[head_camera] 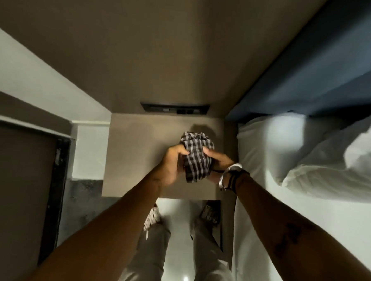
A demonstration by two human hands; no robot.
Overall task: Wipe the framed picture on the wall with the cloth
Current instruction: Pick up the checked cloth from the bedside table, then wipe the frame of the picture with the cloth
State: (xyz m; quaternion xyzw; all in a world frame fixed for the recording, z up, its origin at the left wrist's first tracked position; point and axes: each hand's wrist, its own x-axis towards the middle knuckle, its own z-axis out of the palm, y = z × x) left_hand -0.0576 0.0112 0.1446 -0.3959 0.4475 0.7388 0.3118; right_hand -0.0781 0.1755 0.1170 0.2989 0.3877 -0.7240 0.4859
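Clearly both hands, left hand (172, 161) and right hand (216, 161), keep a closed grip on the bunched checked cloth (197, 156) above the bench (134, 150). No framed picture shows; a loose wad could unravel and slip.

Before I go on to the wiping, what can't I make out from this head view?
- Framed picture: not in the head view at all; the camera looks down.
- Cloth: bunched between the left hand and right hand, so its lower folds are hidden.
- Switch panel: too dark and small to read.
- Shoes: partly hidden under the bedside table.
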